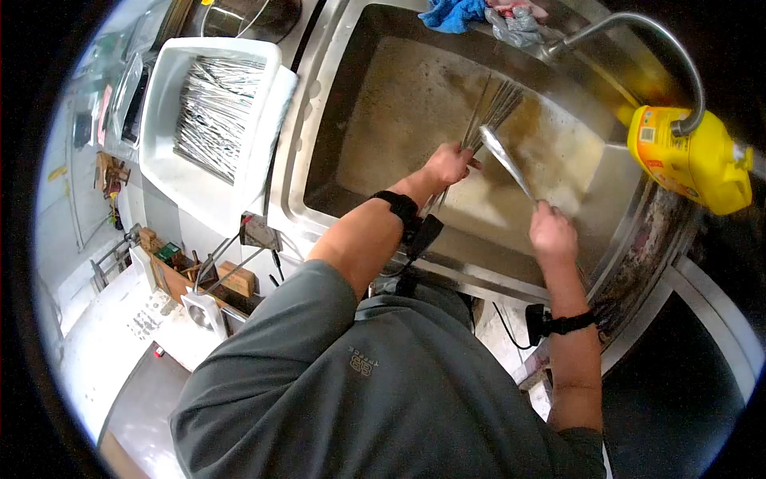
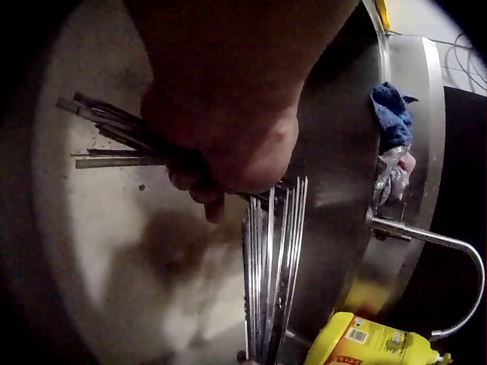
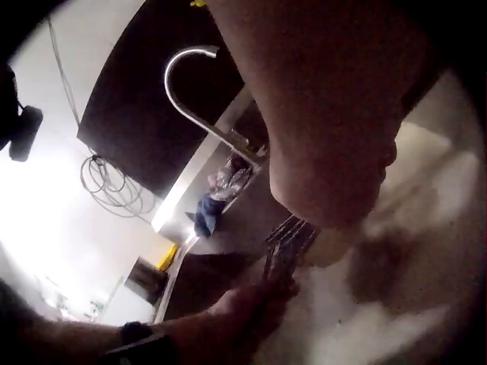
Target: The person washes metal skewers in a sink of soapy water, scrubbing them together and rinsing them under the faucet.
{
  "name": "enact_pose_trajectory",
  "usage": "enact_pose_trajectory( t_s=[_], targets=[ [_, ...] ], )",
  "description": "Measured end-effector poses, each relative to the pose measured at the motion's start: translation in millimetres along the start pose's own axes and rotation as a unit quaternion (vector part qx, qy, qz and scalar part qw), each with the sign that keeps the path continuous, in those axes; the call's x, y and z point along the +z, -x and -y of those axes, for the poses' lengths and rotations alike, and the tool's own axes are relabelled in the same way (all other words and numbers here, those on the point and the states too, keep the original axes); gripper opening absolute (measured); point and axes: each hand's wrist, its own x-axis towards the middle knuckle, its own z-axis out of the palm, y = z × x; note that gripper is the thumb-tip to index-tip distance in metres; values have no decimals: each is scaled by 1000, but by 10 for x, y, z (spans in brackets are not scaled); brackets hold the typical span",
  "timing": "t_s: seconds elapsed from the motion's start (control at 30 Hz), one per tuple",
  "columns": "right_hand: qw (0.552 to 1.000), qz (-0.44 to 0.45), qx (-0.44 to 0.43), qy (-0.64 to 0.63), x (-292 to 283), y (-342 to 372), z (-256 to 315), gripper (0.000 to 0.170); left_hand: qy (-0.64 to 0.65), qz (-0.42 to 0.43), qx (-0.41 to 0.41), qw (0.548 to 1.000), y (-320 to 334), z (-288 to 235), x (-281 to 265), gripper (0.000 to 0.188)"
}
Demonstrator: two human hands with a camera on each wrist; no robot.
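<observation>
Rods seemingly inside sink edges

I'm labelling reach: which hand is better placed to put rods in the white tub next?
Probably the left hand: it grips metal rods and is nearer the white tub. The right hand, holding a shiny bundle, is farther away, nearer the yellow jug.

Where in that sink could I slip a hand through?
The sink looks bare between its left wall and the left hand. A smaller gap lies between the right hand and the sink's right wall. The middle is crowded: both hands hold thin metal strips there.
</observation>
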Motion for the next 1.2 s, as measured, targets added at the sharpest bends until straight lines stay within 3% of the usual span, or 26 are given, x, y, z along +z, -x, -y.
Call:
enact_pose_trajectory(
  t_s=[0.1,0.23,0.3,0.43,0.53,0.6,0.73,0.8,0.9,1.03,1.1,1.2],
  targets=[
    [998,48,32,19,26,-126,149,20,-43,-33,-6,998,-43,-16,67,30],
    [998,25,52,-5,167,-620,37,23,-134,-15,-29,990,-196,100,73,29],
    [995,1,93,-36,159,-851,-48,26,-66,-11,-97,993,-186,17,138,27],
    [990,-5,123,-64,353,-1038,-345,26,-31,-23,-91,995,-488,257,154,26],
    [985,44,160,-53,676,-1152,-682,26,-20,-6,-60,998,-619,344,181,25],
    [980,33,174,-93,843,-1200,-799,25,87,-32,-102,990,-702,388,244,23],
    [971,57,185,-139,1231,-1393,-896,27,34,-27,-151,988,-853,426,273,21],
    [982,9,102,-156,1461,-1417,-1011,29,22,-17,-120,992,-649,139,322,22],
    [977,16,116,-178,613,-970,-554,28,118,-50,-99,987,-710,312,345,19],
    [991,53,41,-116,358,-650,-512,27,88,-107,-112,984,-800,393,394,17],
    [995,61,-12,-73,244,-589,-418,28,77,-97,-104,987,-797,328,406,17],
    [996,62,21,-57,407,-862,-357,28,4,-101,-112,989,-618,163,511,18]
  ],
)
